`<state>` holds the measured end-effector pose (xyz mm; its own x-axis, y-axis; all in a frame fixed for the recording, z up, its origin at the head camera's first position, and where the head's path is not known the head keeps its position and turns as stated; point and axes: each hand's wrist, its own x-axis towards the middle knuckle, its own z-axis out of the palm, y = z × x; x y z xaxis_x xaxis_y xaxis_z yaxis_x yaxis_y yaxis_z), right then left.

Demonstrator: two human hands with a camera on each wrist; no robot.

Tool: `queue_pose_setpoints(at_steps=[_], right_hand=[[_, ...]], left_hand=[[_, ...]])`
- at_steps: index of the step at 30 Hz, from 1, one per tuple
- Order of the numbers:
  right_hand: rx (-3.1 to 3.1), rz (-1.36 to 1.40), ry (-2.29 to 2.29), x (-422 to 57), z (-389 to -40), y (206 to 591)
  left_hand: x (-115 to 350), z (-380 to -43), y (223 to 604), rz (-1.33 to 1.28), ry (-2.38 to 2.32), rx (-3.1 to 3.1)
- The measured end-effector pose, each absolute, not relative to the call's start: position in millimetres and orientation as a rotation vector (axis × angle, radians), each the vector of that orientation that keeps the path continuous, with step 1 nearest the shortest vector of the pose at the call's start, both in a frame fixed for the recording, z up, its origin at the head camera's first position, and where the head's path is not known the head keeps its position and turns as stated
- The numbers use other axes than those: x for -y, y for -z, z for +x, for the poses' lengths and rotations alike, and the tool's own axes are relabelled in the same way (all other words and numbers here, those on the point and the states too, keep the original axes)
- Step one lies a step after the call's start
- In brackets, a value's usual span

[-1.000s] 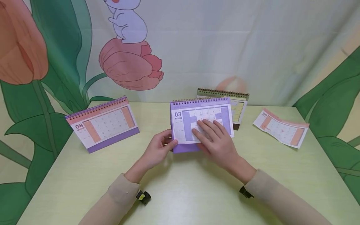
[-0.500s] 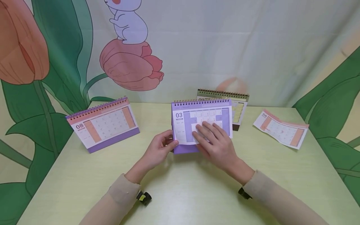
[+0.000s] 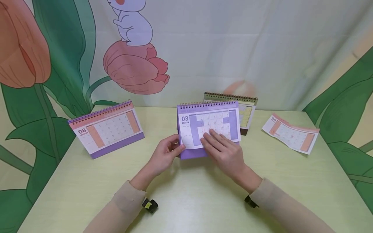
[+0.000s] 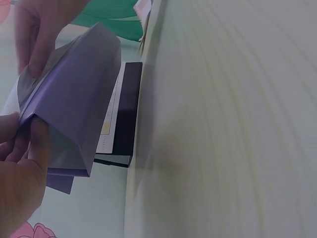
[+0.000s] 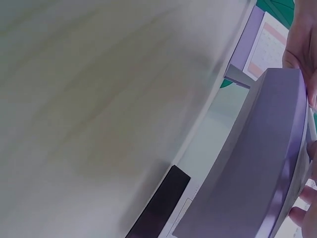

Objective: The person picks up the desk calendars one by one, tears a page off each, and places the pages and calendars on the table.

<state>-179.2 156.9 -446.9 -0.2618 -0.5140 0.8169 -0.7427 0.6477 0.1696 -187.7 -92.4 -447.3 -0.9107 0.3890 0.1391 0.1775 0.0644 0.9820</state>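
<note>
Right hand [image 3: 223,149] slid lower, fingers straight on purple calendar [image 3: 209,118]; left hand [image 3: 165,153] pinches its edge

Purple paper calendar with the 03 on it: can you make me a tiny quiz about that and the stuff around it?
1. Which hand's fingers hold the left edge of the purple spiral-bound paper calendar showing 03?
2. True or false: the green-topped spiral-bound paper calendar stands behind it.
3. Fill in: the loose orange-and-white paper page shows the big number ___.

Key: 1. The left hand. 2. True. 3. 08.
</note>
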Motion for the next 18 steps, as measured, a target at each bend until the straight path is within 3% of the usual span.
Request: queue_pose_setpoints(at_steps=[18], right_hand=[[1.839,0.934,-0.494,-148.6,-184.2,444.7]], left_hand=[[90.0,-188.1,440.5,0.533,-2.065,-2.042]])
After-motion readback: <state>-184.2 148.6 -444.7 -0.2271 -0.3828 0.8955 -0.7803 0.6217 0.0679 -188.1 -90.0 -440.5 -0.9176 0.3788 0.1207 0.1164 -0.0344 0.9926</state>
